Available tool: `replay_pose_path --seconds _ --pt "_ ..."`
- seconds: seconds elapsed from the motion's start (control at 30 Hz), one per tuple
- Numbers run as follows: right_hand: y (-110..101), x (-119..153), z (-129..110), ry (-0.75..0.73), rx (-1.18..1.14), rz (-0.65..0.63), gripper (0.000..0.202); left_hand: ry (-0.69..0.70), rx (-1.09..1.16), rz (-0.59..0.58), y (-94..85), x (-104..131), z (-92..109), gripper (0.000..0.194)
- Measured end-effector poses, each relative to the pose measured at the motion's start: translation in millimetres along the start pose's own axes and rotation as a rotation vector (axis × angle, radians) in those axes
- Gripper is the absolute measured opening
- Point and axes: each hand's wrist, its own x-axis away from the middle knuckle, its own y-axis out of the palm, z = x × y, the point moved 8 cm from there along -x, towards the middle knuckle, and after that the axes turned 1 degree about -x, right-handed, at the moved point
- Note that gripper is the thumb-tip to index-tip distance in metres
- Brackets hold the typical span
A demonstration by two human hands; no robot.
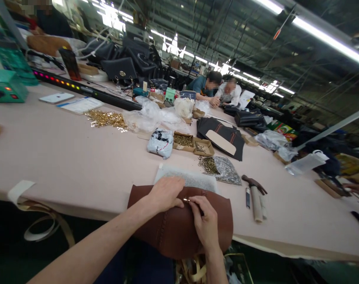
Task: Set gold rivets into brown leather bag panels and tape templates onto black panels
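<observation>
A brown leather piece [179,232] with stitched lines lies over the table's front edge, hanging down toward me. My left hand [169,194] grips its upper part, with the thumb bent toward the middle; some fingers are hidden. My right hand [205,219] pinches a small shiny gold-coloured metal fitting [186,200] between thumb and forefinger, close to my left thumb and against the leather. Its exact kind is too small to tell. Under the leather's far edge rests a speckled grey slab [194,176].
Right of the leather lie a hammer [256,197] and a small dark-handled tool [248,198]. Beyond are a bag of metal parts [223,169], boxes of small hardware [183,140], a gold parts pile [106,119] and dark leather panels [222,136]. Two people lean over the far side.
</observation>
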Motion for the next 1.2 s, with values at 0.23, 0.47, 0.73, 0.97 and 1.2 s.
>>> replay_pose_path --seconds 0.23,0.47,0.73,0.97,1.2 --pt "0.0 1.0 -1.4 -0.005 -0.006 0.026 0.019 0.013 -0.175 -0.073 3.4 0.8 9.0 0.042" --pt "-5.4 6.1 11.3 0.139 -0.003 0.103 0.018 0.015 -0.098 -0.041 3.1 4.8 6.8 0.042" --pt "-2.8 3.5 2.3 0.163 -0.019 0.101 0.015 0.100 -0.496 -0.146 10.2 5.2 18.7 0.040" --pt "0.9 3.5 4.1 0.175 -0.052 0.052 0.015 0.136 -0.718 -0.229 15.6 4.9 23.8 0.046" --pt "2.0 -0.3 10.1 0.240 -0.050 0.050 0.014 0.142 -0.724 -0.244 16.4 3.9 22.2 0.044"
